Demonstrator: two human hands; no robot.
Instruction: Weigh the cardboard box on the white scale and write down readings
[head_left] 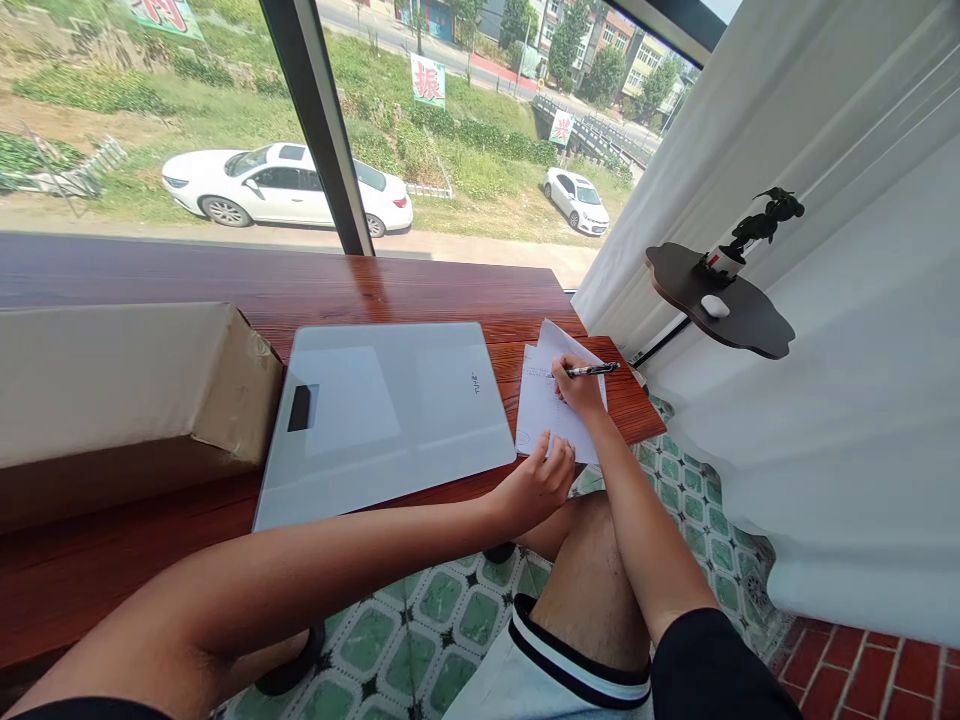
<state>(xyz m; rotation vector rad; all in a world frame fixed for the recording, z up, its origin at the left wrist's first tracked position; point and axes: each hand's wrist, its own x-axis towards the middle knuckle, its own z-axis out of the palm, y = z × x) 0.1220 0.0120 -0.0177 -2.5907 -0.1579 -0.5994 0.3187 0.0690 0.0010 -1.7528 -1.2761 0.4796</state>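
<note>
My right hand (577,390) is closed around a pen (592,370) with a dark patterned barrel. The pen's tip end is over white paper (536,400), which carries small handwriting near its upper left. A corner of a sheet sticks up at the back, as if pages lie loosely on each other. My left hand (538,480) rests at the paper's near edge, its fingers apart and slightly bent on the sheet. Nothing shows in its grasp. Both hands are at the right end of the reddish wooden table (420,285).
Left of the paper lies a large pale, glossy flat panel (420,420) with a black rectangle on it. A cardboard box (150,390) stands farther left. A small dark side table (750,320) holds a plant pot (724,263) and a white mouse-shaped object (715,306), beside white curtains (847,430).
</note>
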